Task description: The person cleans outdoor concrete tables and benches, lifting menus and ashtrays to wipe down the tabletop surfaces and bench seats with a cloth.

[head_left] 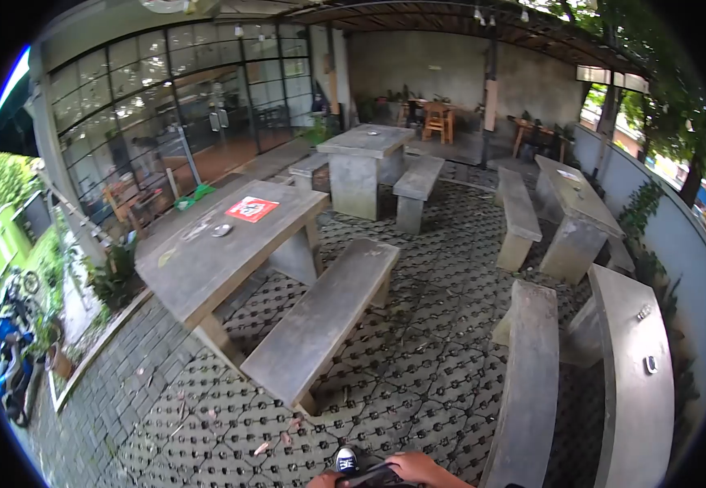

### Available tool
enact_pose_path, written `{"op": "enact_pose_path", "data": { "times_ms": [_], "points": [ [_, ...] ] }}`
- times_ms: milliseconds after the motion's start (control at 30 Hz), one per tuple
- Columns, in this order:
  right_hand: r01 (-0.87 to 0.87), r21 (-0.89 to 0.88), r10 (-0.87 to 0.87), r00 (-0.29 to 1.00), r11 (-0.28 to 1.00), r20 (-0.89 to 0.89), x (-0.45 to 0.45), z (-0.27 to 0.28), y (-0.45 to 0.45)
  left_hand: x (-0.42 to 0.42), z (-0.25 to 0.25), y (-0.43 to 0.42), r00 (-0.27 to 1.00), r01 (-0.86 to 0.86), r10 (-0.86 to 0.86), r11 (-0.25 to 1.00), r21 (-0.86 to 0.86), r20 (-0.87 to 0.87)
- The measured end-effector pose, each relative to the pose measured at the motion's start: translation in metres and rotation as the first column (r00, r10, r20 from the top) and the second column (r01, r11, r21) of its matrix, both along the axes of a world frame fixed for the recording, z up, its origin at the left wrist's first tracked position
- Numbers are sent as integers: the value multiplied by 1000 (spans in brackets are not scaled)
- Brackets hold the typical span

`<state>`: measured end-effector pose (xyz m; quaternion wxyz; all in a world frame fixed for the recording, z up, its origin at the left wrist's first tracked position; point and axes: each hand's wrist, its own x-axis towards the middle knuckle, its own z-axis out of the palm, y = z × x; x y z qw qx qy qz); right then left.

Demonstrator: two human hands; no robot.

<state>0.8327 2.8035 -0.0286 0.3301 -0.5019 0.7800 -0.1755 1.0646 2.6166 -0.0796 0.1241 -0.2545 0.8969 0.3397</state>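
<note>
At the bottom edge of the head view, my right hand (414, 467) has its fingers curled over the right end of a dark, soft-looking item (371, 477). Only a little of my left hand (323, 481) shows, closed at the left end of the same item. Most of that item lies below the frame, so its kind is unclear. Just above it, a dark shoe with a white toe (346, 459) rests on the paving.
A concrete table (239, 232) bears a red sheet (253, 209) and an ashtray (222, 230). Its bench (320, 321) stands ahead of me. Another bench (525, 382) and table (634, 390) line the right. A motorbike (15, 358) is far left, glass doors (218, 120) behind.
</note>
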Motion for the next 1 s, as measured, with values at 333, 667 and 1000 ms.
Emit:
{"op": "enact_pose_path", "data": {
  "times_ms": [333,667,1000],
  "points": [
    [488,-324,-522,852,811,-24,-111,45,-84,-229,89,-163,927,227,-203,973,43,-316],
    [802,-283,-817,569,526,93,-265,-9,-63,-481,62,-164,817,573,-553,809,131,-162],
    [784,-347,-832,554,514,20,-494,42,-61,-733,87,-177,653,725,-705,688,-40,-277]
  ]
}}
